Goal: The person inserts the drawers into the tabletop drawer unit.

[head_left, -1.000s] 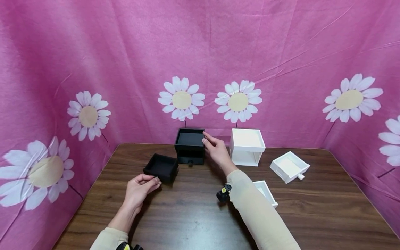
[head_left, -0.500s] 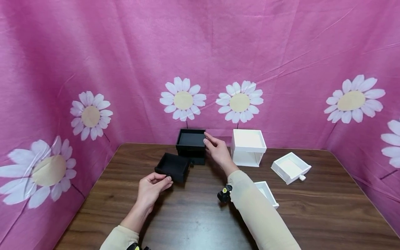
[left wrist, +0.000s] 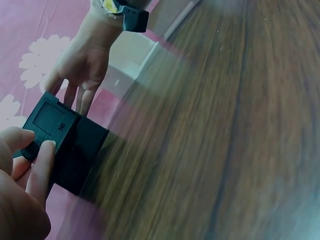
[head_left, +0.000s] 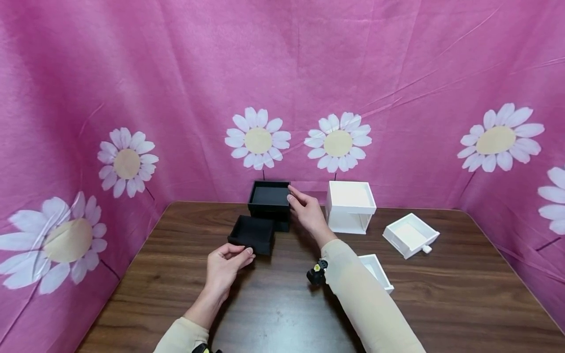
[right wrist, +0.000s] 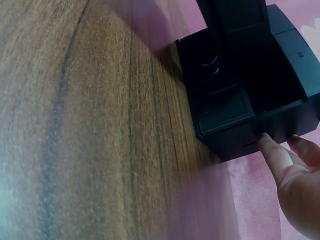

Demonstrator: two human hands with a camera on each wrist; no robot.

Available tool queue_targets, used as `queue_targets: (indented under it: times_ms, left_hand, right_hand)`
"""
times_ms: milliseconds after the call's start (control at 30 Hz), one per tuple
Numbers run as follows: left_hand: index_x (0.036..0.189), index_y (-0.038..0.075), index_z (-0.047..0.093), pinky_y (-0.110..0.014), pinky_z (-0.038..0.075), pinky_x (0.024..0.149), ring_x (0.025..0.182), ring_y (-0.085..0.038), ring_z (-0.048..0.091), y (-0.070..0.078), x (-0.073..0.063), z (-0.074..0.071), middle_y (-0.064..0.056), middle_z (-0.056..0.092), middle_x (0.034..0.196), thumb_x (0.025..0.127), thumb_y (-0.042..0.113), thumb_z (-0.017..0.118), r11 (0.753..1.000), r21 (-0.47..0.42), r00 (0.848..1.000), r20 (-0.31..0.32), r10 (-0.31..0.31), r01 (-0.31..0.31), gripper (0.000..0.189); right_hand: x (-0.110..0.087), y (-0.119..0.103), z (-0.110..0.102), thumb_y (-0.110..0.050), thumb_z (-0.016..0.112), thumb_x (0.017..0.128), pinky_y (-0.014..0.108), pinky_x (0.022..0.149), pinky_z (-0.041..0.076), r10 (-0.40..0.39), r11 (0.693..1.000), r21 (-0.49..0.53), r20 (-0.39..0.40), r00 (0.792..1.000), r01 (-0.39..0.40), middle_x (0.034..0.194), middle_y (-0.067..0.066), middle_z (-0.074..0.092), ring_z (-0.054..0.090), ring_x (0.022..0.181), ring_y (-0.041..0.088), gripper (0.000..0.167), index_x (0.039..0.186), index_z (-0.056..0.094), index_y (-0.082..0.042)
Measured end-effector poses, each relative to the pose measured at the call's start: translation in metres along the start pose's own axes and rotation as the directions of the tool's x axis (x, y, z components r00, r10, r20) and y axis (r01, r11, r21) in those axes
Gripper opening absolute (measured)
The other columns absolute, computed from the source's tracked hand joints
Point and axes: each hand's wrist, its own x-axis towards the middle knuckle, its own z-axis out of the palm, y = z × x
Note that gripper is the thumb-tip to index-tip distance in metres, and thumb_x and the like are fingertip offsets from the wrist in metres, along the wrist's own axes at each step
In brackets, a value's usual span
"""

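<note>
My left hand (head_left: 226, 269) pinches the front knob of a black drawer (head_left: 252, 234) between thumb and fingers. The knob (left wrist: 31, 151) shows partly behind those fingers in the left wrist view. The drawer is held low in front of a small black two-level cabinet (head_left: 270, 195), whose upper slot is open. Its inner end overlaps that slot in the right wrist view. With outstretched fingers, my right hand (head_left: 309, 215) touches the cabinet's right side wall. In the right wrist view its fingertips (right wrist: 265, 137) rest on that wall. A lower drawer (right wrist: 227, 107) sits inside the cabinet.
A white cabinet (head_left: 350, 206) of the same shape stands right of the black one. One white drawer (head_left: 410, 236) lies farther right on the wooden table (head_left: 273, 314). A second white drawer (head_left: 376, 269) is partly hidden behind my right sleeve. Pink flowered cloth (head_left: 295, 73) hangs behind.
My left hand has carried the black drawer to the right, and it is now in front of the black cabinet. The right hand stays at the cabinet's side.
</note>
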Motion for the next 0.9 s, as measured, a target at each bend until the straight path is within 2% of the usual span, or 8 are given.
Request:
queue_targets:
  times_ms: [400,900]
  left_hand:
    - [0.092,-0.007,0.070,-0.033,0.070,0.077,0.074,-0.016,0.081,-0.005,0.000,0.017,-0.007,0.080,0.081,0.089,-0.020,0.074,0.999,-0.029,0.999,0.016,0.046,-0.046,0.014]
    - [0.089,-0.004,0.072,-0.031,0.069,0.076,0.074,-0.015,0.081,-0.008,-0.001,0.032,-0.006,0.078,0.081,0.089,-0.019,0.075,0.995,-0.068,0.997,0.024,0.074,-0.072,0.016]
  right_hand:
    - [0.001,0.000,-0.001,-0.034,0.065,0.110,0.045,0.113,0.056,0.000,1.000,0.001,0.004,1.000,0.000,0.167,0.007,0.051,0.061,0.144,0.029,0.047,0.157,0.059,-0.030]
    - [0.000,0.000,-0.001,-0.033,0.065,0.110,0.045,0.113,0.055,0.002,1.000,0.014,0.005,1.000,-0.002,0.166,0.009,0.052,0.061,0.143,0.029,0.046,0.156,0.060,-0.031]
